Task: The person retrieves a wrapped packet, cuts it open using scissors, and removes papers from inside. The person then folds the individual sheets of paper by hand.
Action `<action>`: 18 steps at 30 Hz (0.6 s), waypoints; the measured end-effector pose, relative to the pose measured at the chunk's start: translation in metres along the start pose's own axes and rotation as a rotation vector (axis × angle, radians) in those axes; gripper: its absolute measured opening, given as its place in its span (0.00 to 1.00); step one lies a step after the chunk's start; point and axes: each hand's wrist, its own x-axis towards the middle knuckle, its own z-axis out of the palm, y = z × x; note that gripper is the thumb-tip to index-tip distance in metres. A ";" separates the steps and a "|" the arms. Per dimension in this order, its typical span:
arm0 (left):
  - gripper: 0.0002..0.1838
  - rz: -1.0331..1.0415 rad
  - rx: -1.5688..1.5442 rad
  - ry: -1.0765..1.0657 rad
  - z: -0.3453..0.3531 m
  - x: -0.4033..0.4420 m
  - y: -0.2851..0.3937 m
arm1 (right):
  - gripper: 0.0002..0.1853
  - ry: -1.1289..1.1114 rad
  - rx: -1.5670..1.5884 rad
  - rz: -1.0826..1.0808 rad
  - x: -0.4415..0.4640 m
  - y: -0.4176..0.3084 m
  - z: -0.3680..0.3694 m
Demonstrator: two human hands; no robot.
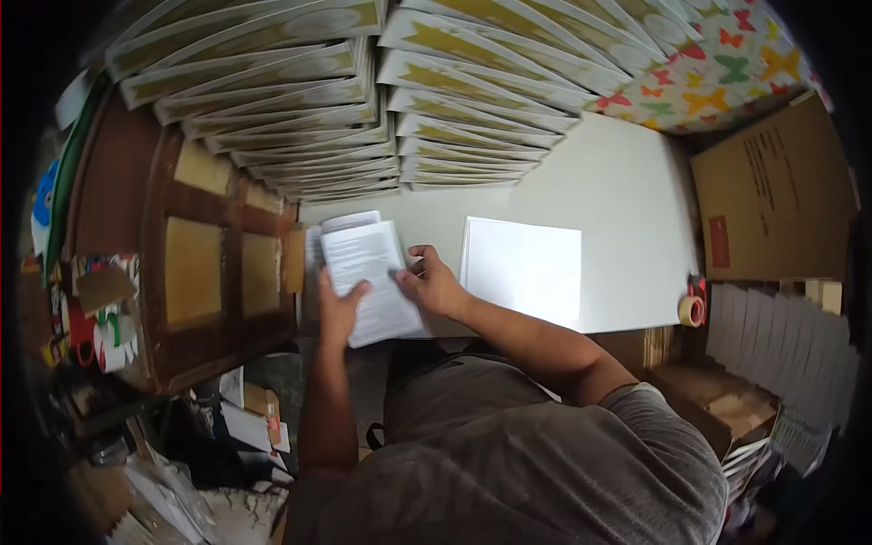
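A small stack of printed sheets (372, 259) is tilted over the front left edge of the white table. My left hand (338, 313) grips its lower left side, the thumb lying across the top page and the other fingers mostly hidden. At the right edge of the sheets is my right hand (434, 283). Its thumb tip is at the paper's edge, and its bent fingers stand apart from the thumb. A blank white paper stack (524, 271) lies on the table to the right of this hand.
Tall stacks of folded white-and-yellow printed pieces (481, 118) line the table's back. A wooden cabinet (195, 263) borders the left. Rolls of tape (692, 311) sit at the right front corner of the table (627, 200), near a cardboard box (772, 191).
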 end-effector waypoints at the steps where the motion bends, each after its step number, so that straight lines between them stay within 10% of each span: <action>1: 0.38 0.087 0.163 0.053 -0.006 0.020 -0.018 | 0.26 0.006 -0.027 0.013 -0.005 0.014 -0.006; 3: 0.41 0.092 0.439 0.100 -0.020 0.048 -0.054 | 0.35 0.307 -0.415 -0.233 -0.022 0.071 -0.038; 9: 0.38 0.522 0.879 0.404 0.040 0.021 -0.040 | 0.38 0.725 -0.680 0.359 -0.107 0.122 -0.165; 13: 0.40 0.238 0.720 -0.240 0.164 -0.031 0.014 | 0.37 0.820 -0.648 0.466 -0.116 0.141 -0.184; 18: 0.41 0.216 0.745 -0.249 0.220 -0.036 -0.008 | 0.35 0.767 -0.482 0.440 -0.116 0.133 -0.194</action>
